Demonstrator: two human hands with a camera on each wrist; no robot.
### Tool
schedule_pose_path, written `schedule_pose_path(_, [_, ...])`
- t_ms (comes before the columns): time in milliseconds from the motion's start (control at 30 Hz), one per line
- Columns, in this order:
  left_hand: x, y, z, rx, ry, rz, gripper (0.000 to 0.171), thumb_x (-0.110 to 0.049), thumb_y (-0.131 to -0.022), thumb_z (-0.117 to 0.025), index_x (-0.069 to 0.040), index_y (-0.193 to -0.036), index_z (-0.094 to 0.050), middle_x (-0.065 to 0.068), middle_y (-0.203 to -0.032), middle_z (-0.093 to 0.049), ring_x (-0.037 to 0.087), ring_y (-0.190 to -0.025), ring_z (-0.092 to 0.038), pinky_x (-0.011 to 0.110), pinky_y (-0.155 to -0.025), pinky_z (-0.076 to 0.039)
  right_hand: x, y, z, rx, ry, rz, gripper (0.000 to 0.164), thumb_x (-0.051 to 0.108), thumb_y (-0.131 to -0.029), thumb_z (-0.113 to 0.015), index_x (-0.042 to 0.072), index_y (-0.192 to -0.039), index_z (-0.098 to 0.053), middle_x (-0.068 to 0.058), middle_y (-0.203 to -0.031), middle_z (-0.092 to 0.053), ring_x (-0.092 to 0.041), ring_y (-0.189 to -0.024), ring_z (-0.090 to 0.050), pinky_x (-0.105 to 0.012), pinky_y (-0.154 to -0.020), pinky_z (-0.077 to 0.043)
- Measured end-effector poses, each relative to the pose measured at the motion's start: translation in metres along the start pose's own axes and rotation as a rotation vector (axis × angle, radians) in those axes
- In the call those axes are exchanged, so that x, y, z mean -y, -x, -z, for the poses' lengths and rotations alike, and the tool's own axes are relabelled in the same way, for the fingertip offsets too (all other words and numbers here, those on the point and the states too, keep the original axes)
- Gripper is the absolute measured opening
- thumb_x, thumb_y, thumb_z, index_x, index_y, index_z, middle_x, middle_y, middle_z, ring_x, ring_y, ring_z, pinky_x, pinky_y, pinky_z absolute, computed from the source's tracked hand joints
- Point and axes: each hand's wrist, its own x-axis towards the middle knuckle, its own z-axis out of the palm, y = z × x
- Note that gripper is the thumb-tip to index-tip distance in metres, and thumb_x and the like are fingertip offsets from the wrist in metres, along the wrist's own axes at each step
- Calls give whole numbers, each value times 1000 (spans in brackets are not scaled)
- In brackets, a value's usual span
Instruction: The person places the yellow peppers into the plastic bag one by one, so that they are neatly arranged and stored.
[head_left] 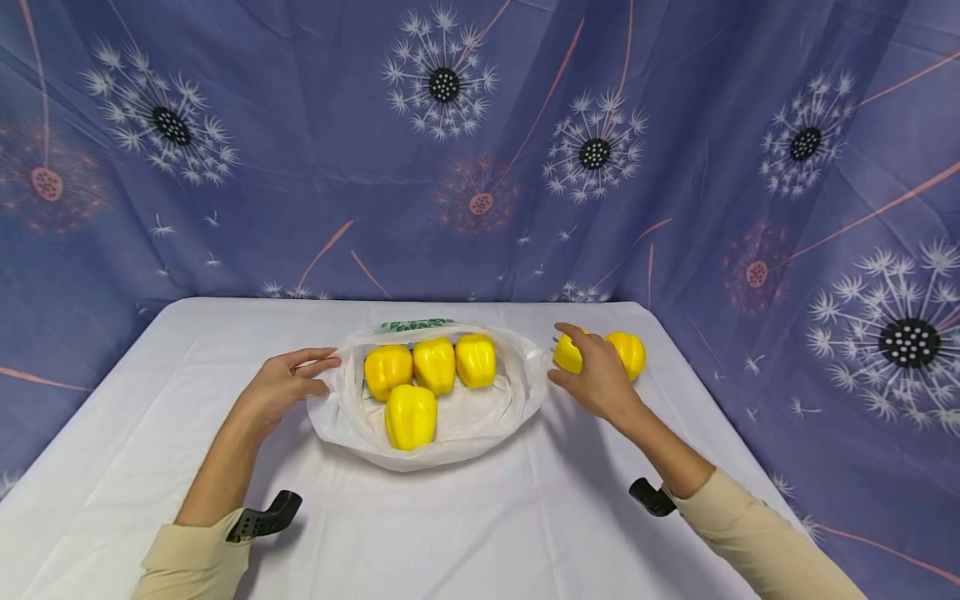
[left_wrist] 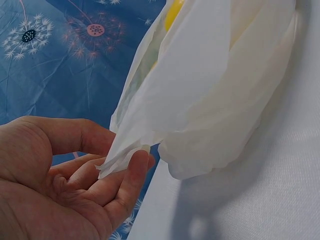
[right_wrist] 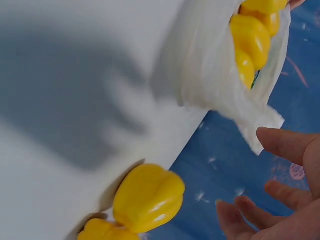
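Note:
A white plastic bag (head_left: 450, 454) lies with its mouth spread wide, and several yellow bell peppers (head_left: 411, 417) sit inside it. My left hand (head_left: 281, 387) is at the bag's left end. In the left wrist view, its curled fingers hold a thin corner of the bag (left_wrist: 125, 157). My right hand (head_left: 600, 375) is by the opposite end with its fingers spread and nothing in them. In the right wrist view, one fingertip (right_wrist: 267, 137) is right at the loose corner of the bag. Two more yellow bell peppers (head_left: 628, 354) lie on the table beyond the right hand, partly hidden by it.
A white cloth covers the table (head_left: 420, 533). Behind it and along both sides hangs a blue curtain (head_left: 337, 167) with a dandelion print. Black wrist mounts (head_left: 266, 518) are on both forearms, over beige sleeves.

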Motion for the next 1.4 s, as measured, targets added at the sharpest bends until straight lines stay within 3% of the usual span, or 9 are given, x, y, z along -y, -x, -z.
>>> schedule_pose_path(167, [1,-1,0,1,-1,0,79,4,-81,-63,-3,-155,-38,18,-148,-53,35,-154,-25,63,-118,-20,-13,-5,0,-24,30,-13,74,15,-83,-79,11,-150,-48,-30,-141,-55,-55,-128,-47,-64,-107,-36])
schedule_pose_path(333, [1,-1,0,-1,-1,7,79,4,-81,-63,-3,-156,-38,18,-148,-53,35,-154,-24,61,-118,-21,-25,-12,0,-34,63,-19,72,14,-82,-79,7,-147,-50,-31,-141,-55,-53,-127,-49,-63,-107,-34])
schedule_pose_path(733, [2,-1,0,-5,-10,-1,79,4,-81,-63,-3,-155,-38,19,-148,-53,35,-154,-26,62,-119,-21,-46,-27,-8,1,83,-99,80,21,-84,-78,12,-154,-41,-31,-147,-49,-55,-121,-43,-65,-102,-32])
schedule_pose_path(1400, [4,-1,2,-8,-9,2,78,3,-83,-63,-3,-156,-37,19,-149,-52,36,-152,-29,56,-118,-25,-56,-42,-17,92,193,-182,79,25,-86,-76,19,-156,-39,-32,-142,-51,-51,-115,-41,-61,-95,-34])
